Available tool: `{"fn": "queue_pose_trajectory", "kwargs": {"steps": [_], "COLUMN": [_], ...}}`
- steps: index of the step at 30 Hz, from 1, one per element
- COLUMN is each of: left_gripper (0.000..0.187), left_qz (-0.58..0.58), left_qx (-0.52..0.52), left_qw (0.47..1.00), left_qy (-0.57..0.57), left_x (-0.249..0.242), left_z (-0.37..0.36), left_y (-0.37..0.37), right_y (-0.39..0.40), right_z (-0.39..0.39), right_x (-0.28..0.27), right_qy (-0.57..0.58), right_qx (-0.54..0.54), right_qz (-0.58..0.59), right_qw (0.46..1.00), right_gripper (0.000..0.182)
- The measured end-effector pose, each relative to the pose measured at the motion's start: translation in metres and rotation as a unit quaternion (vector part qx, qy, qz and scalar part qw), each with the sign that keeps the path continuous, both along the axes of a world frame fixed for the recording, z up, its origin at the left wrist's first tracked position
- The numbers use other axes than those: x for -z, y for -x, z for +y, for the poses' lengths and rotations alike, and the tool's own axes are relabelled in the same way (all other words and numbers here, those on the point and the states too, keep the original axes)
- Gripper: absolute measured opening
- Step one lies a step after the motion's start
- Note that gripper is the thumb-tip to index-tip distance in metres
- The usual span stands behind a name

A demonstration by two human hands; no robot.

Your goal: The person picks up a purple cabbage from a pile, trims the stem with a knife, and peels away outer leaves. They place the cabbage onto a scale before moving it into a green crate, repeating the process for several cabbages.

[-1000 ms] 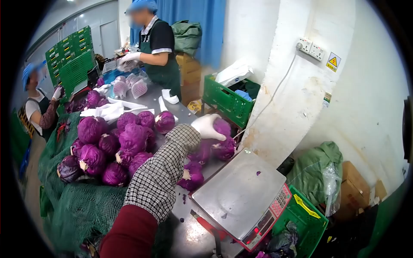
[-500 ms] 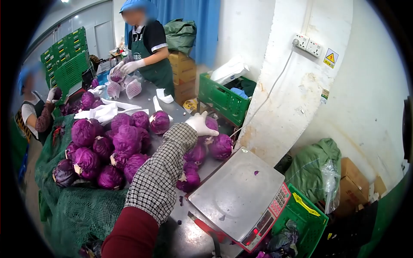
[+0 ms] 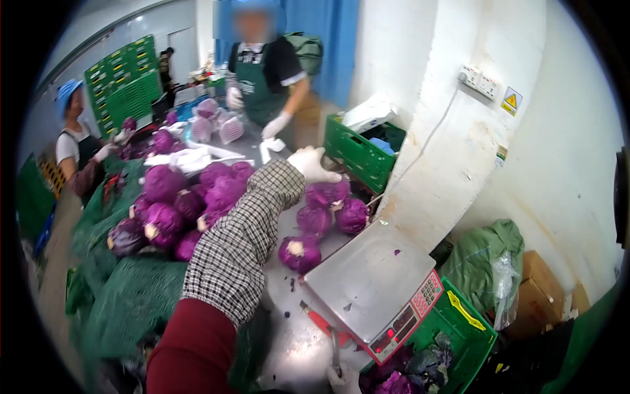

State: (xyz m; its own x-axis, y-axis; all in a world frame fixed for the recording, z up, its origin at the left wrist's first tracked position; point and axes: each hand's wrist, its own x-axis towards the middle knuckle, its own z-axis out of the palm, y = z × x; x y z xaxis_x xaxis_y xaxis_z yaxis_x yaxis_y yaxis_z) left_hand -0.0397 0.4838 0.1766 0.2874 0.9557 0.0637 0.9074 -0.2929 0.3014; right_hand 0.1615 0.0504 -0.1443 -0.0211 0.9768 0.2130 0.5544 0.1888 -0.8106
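My left hand (image 3: pixel 315 165), in a white glove, is open with thumb and fingers apart, just above a group of purple cabbages (image 3: pixel 314 220) beside the scale. Whether its fingertips touch the cabbage (image 3: pixel 338 188) under them cannot be told. At the bottom edge, my right hand (image 3: pixel 344 379), also gloved, is partly cut off and closed on a narrow metal tool (image 3: pixel 336 351). A red-handled object (image 3: pixel 319 325) lies by the scale (image 3: pixel 371 282). A larger cabbage pile (image 3: pixel 164 223) sits left of my left sleeve.
Across the metal table (image 3: pixel 289 348) stands a co-worker (image 3: pixel 262 85), gloved hands apart; another person (image 3: pixel 82 144) is at the far left. Netted cabbages (image 3: pixel 231 129) lie near the first. Green crates stand behind (image 3: pixel 361 154) and right of the scale (image 3: pixel 469 341). Green netting (image 3: pixel 131 308) covers the left side.
The view has shifted. My left hand has lifted off the cabbages slightly, and my right hand has come into view at the bottom. The co-worker's hands have left the netted cabbages.
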Motion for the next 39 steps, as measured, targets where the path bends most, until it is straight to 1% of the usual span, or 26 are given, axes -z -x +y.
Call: {"fn": "queue_pose_trajectory", "kwargs": {"steps": [1,2,3,5,7,9,10,11,12,13,15,17,18,19,21,23,25,26,27,29,30,31,34,37,38,39], "left_gripper": [0.105,0.102,0.1,0.093,0.09,0.087,0.082,0.077,0.074,0.071,0.071,0.063,0.061,0.058,0.059,0.067,0.092,0.109,0.112,0.108,0.105,0.108,0.122,0.126,0.128,0.117], "left_qz": [-0.012,0.005,0.024,-0.02,-0.038,-0.026,-0.066,-0.088,-0.052,-0.076,-0.195,-0.292,-0.348,-0.402,-0.402,-0.115,-0.002,-0.011,0.019,0.019,0.032,-0.029,-0.106,-0.138,-0.154,-0.116], "left_qx": [0.005,0.003,-0.007,0.046,0.065,0.004,-0.021,-0.113,-0.173,-0.307,-0.436,-0.483,-0.487,-0.486,-0.471,-0.412,-0.44,-0.465,-0.5,-0.481,-0.426,-0.403,-0.504,-0.52,-0.509,-0.504], "left_qw": [1.0,0.999,0.993,0.988,0.988,0.993,0.989,0.979,0.967,0.931,0.854,0.79,0.768,0.745,0.776,0.903,0.898,0.882,0.863,0.875,0.904,0.915,0.856,0.836,0.835,0.843], "left_qy": [0.009,-0.054,-0.115,-0.149,-0.133,-0.118,-0.129,-0.147,-0.179,-0.182,-0.207,-0.237,-0.227,-0.218,-0.119,-0.046,0.004,0.077,0.076,0.055,0.015,-0.011,0.032,0.113,0.144,0.149], "left_x": [-0.022,-0.026,-0.027,-0.04,-0.046,-0.051,-0.054,-0.051,-0.036,-0.03,0.003,0.023,0.037,0.05,0.067,0.098,0.14,0.158,0.161,0.157,0.158,0.161,0.171,0.164,0.161,0.149], "left_z": [-0.026,-0.042,-0.063,-0.131,-0.217,-0.311,-0.358,-0.407,-0.445,-0.494,-0.574,-0.634,-0.652,-0.665,-0.678,-0.683,-0.685,-0.687,-0.685,-0.691,-0.696,-0.699,-0.687,-0.676,-0.675,-0.676], "left_y": [0.008,0.02,0.036,0.072,0.116,0.166,0.19,0.212,0.251,0.263,0.294,0.284,0.273,0.26,0.223,0.208,0.195,0.184,0.171,0.155,0.155,0.161,0.16,0.177,0.184,0.182], "right_y": [-0.001,0.001,0.002,-0.001,-0.005,0.004,0.003,0.007,0.012,0.016,0.029,0.039,0.038,0.039,0.04,0.042,0.051,0.055,0.054,0.056,0.057,0.057,0.059,0.063,0.064,0.063], "right_z": [-0.001,0.006,0.011,0.009,0.012,0.007,0.009,0.002,-0.007,-0.017,-0.055,-0.08,-0.082,-0.082,-0.083,-0.085,-0.088,-0.089,-0.09,-0.091,-0.093,-0.095,-0.094,-0.102,-0.101,-0.099], "right_x": [-0.001,-0.047,-0.088,-0.044,-0.002,-0.051,-0.028,-0.061,-0.068,-0.075,-0.104,-0.103,-0.102,-0.103,-0.113,-0.12,-0.139,-0.148,-0.148,-0.149,-0.154,-0.156,-0.153,-0.172,-0.177,-0.171], "right_qy": [0.034,0.076,0.119,-0.052,0.063,0.215,0.191,0.268,0.26,0.254,0.251,0.3,0.291,0.322,0.381,0.374,0.358,0.358,0.354,0.339,0.348,0.351,0.349,0.144,0.256,0.219], "right_qx": [0.006,-0.011,-0.036,-0.027,-0.016,-0.021,-0.031,-0.024,-0.04,-0.052,-0.129,-0.2,-0.283,-0.296,-0.313,-0.328,-0.342,-0.336,-0.34,-0.344,-0.331,-0.32,-0.308,-0.337,-0.317,-0.339], "right_qz": [-0.015,0.01,0.03,-0.062,0.116,0.223,0.237,0.228,0.319,0.407,0.42,0.461,0.414,0.41,0.4,0.358,0.321,0.307,0.291,0.269,0.281,0.289,0.305,0.084,0.1,0.084], "right_qw": [0.999,0.997,0.992,0.996,0.991,0.951,0.952,0.936,0.91,0.876,0.863,0.811,0.815,0.8,0.773,0.79,0.807,0.815,0.821,0.833,0.831,0.831,0.831,0.927,0.908,0.911], "right_gripper": [0.014,0.013,0.026,0.028,0.03,0.025,0.02,0.019,0.018,0.019,0.026,0.029,0.03,0.03,0.03,0.028,0.026,0.025,0.025,0.025,0.025,0.026,0.024,0.014,0.021,0.023]}}
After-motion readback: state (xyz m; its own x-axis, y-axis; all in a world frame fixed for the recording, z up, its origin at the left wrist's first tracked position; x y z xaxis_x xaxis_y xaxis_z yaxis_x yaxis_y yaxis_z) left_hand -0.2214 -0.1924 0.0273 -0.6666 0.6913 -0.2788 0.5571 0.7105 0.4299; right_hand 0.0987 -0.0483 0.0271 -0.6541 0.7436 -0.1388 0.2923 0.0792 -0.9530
